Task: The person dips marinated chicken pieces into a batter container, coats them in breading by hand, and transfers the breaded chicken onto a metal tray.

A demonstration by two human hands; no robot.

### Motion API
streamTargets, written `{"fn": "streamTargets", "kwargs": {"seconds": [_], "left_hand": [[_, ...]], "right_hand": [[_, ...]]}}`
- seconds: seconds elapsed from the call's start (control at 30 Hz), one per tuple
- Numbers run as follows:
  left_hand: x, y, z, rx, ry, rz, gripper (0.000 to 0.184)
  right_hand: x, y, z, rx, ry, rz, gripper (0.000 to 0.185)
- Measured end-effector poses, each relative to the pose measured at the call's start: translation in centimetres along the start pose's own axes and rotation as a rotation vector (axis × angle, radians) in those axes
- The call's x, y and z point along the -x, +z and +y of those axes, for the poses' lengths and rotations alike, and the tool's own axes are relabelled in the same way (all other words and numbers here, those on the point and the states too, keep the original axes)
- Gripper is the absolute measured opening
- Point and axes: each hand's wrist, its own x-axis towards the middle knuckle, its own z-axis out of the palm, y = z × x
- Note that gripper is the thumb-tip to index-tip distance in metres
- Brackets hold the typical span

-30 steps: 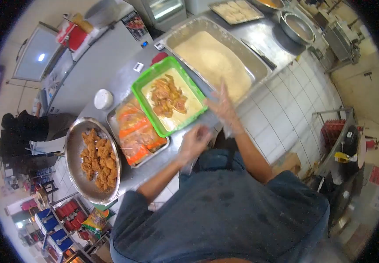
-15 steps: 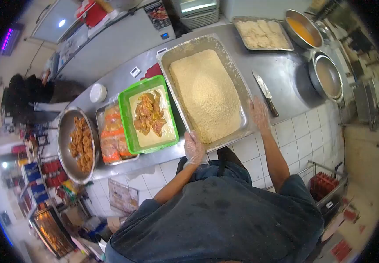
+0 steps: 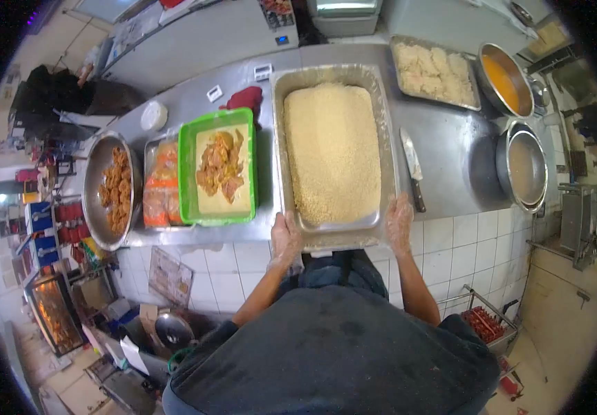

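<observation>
A deep metal pan (image 3: 388,149) of pale breadcrumbs (image 3: 333,149) lies in front of me, its near end by the counter's edge. My left hand (image 3: 286,238), in a clear plastic glove, is closed on the pan's near left corner. At the near right corner, my right hand (image 3: 400,225), gloved the same way, grips the rim. The crumbs spread fairly flat, with a strip of pan floor bare at the near end. Left of the pan stands a green tub (image 3: 186,173) holding raw marinated chicken pieces (image 3: 221,166) in a pale batter.
Right of the pan lies a knife (image 3: 413,166). Farther right are a tray of breaded pieces (image 3: 436,72), a bowl of orange liquid (image 3: 507,83) and stacked bowls (image 3: 526,166). To the left are bagged food (image 3: 163,187) and a bowl of browned pieces (image 3: 115,194).
The pan has turned from slanted to nearly straight before me. Its crumb mound looks flatter. My right hand has come to the near right corner; my left hand keeps its hold.
</observation>
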Motion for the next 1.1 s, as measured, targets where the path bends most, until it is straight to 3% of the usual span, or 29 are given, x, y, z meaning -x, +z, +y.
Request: {"fn": "streamTargets", "kwargs": {"seconds": [0.03,0.13,0.17,0.27,0.33,0.37,0.5,0.57,0.7,0.77,0.83,0.9,1.0,1.1], "left_hand": [[0.4,-0.3,-0.2,-0.037,-0.037,-0.018,0.037],[-1.8,0.6,-1.0,-0.081,-0.097,-0.021,0.039],[-1.2,0.6,-1.9,-0.072,-0.111,-0.003,0.039],[-0.8,-0.1,-3.2,-0.046,-0.058,0.075,0.036],[1.7,-1.2,-2.9,0.037,-0.144,0.039,0.035],[1.8,-1.8,-2.4,-0.094,-0.104,0.09,0.033],[1.7,-4.9,-1.0,-0.088,-0.024,-0.007,0.027],[1.9,-6.1,-0.3,-0.115,0.027,0.042,0.026],[-0.2,-8.8,0.9,0.017,-0.022,0.198,0.027],[-5.0,-11.3,0.6,-0.072,-0.023,0.292,0.03],[-11.8,-12.8,-0.6,-0.217,-0.024,0.374,0.039],[-18.4,-14.1,-0.5,-0.567,-0.155,0.307,0.049],[-29.6,-10.5,-9.1,-0.811,-0.084,0.193,0.057],[-29.8,-11.3,-7.0,-0.586,-0.168,0.047,0.056]], "right_hand": [[0.1,2.3,2.3,0.14,-0.184,0.225,0.037],[-3.3,-0.2,-2.7,0.04,-0.157,0.176,0.036],[-3.0,-1.4,-4.3,-0.065,-0.058,0.059,0.031],[0.0,1.6,-1.0,-0.022,-0.192,0.229,0.032],[0.9,0.0,-2.1,-0.016,-0.025,0.0,0.037],[1.0,-0.5,-2.6,-0.004,0.062,-0.104,0.04],[0.3,0.4,-1.6,0.014,0.023,-0.096,0.061],[0.6,-0.2,-0.9,0.062,-0.091,-0.096,0.065],[2.6,0.4,1.0,0.053,-0.003,-0.115,0.066],[2.9,-0.4,-0.5,-0.093,0.106,-0.168,0.064],[3.3,-0.6,-2.3,-0.09,0.061,-0.17,0.065],[3.6,0.8,-3.4,-0.113,0.048,-0.136,0.067],[4.1,2.6,-2.9,-0.175,0.092,-0.08,0.069],[3.8,2.7,-5.1,-0.27,0.166,-0.098,0.072]]}}
